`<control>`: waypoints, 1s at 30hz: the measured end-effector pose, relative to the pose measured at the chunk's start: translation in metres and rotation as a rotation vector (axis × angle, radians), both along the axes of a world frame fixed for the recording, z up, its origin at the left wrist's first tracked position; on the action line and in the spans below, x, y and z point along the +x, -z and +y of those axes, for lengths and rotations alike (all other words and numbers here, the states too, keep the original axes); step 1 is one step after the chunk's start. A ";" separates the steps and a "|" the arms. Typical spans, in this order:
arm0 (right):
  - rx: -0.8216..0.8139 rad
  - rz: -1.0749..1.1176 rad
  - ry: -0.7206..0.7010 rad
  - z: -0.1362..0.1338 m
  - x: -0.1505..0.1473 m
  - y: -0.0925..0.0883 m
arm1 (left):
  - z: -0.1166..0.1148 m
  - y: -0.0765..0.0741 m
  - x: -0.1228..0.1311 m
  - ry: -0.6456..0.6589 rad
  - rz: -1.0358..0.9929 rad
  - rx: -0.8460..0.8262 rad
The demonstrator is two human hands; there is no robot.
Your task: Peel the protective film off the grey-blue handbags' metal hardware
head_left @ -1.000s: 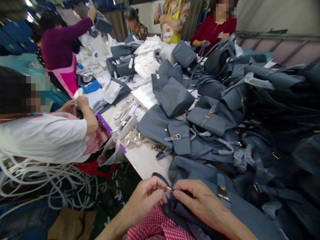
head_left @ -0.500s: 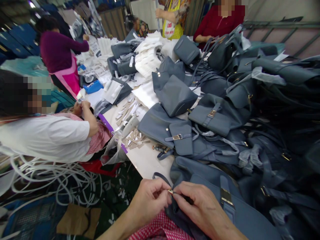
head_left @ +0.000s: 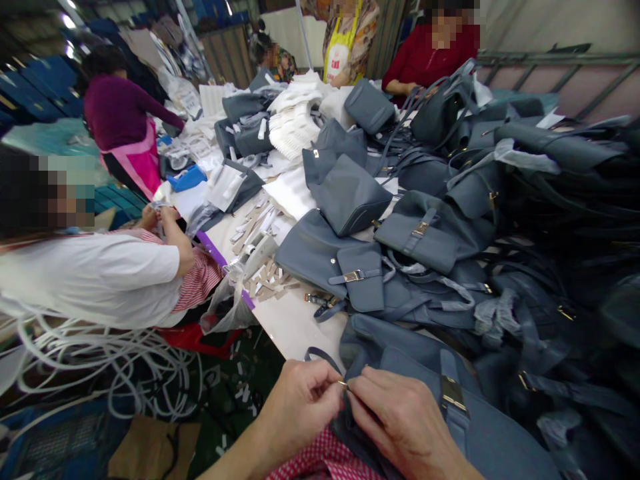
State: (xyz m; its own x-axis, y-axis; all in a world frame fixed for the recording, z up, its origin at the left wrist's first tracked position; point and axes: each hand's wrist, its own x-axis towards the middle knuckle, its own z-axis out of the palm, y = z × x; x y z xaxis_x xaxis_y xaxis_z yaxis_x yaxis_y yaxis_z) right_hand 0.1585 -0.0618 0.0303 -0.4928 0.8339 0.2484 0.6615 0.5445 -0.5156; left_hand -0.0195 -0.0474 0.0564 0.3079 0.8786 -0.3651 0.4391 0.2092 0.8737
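Observation:
At the near table edge, my left hand [head_left: 305,397] is closed in a pinch on a small gold metal fitting [head_left: 343,384]. My right hand [head_left: 400,410] meets it from the other side, thumb and fingers pressed together on the same fitting and the dark material by it. A thin dark strap [head_left: 320,352] loops up just behind my left fingers. Both hands rest over a blue-grey bag [head_left: 387,343] with a gold buckle [head_left: 453,393] on its flap strap. Part of the bag hangs over a red checked cloth [head_left: 320,457] at my lap. My fingers hide most of the fitting.
More blue-grey bags [head_left: 350,193] are heaped across the table [head_left: 295,327], some straps wrapped in clear plastic. Card strips [head_left: 267,280] lie left of them. A co-worker in a white shirt [head_left: 110,277] sits at left, others stand farther back. White tubing [head_left: 115,367] coils on the floor.
Both hands stay at the same spot, pinching the fitting, with slightly shifted fingers. The purple-sleeved co-worker's arm has lowered toward the table. The view has shifted slightly.

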 end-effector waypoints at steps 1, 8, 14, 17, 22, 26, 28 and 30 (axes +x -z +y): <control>0.017 0.001 0.001 0.000 0.000 0.000 | 0.000 0.002 -0.001 -0.006 -0.047 -0.065; 0.009 -0.023 0.010 0.001 -0.003 -0.003 | 0.001 0.005 -0.005 -0.056 -0.165 -0.233; 0.067 -0.009 0.024 0.002 -0.003 -0.004 | 0.006 0.001 0.000 0.000 -0.059 -0.133; -0.040 0.031 0.023 0.002 -0.001 -0.003 | 0.010 0.001 0.001 0.004 -0.128 -0.253; -0.232 0.104 0.095 0.001 0.000 0.000 | 0.012 0.003 0.003 -0.069 -0.291 -0.324; -0.242 0.118 0.109 0.000 0.000 0.000 | 0.010 0.008 0.007 -0.123 -0.384 -0.357; -0.246 0.124 0.100 0.001 0.000 0.000 | 0.009 0.012 0.010 -0.154 -0.383 -0.346; -0.257 0.129 0.123 0.001 -0.001 0.000 | 0.009 0.016 0.012 -0.187 -0.380 -0.340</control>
State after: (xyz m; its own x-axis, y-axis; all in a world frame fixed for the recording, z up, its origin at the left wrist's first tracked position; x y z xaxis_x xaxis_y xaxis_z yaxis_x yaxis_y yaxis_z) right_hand 0.1578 -0.0605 0.0308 -0.3619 0.9291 0.0757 0.6345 0.3050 -0.7102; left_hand -0.0070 -0.0383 0.0402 0.3232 0.7826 -0.5320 0.0341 0.5521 0.8330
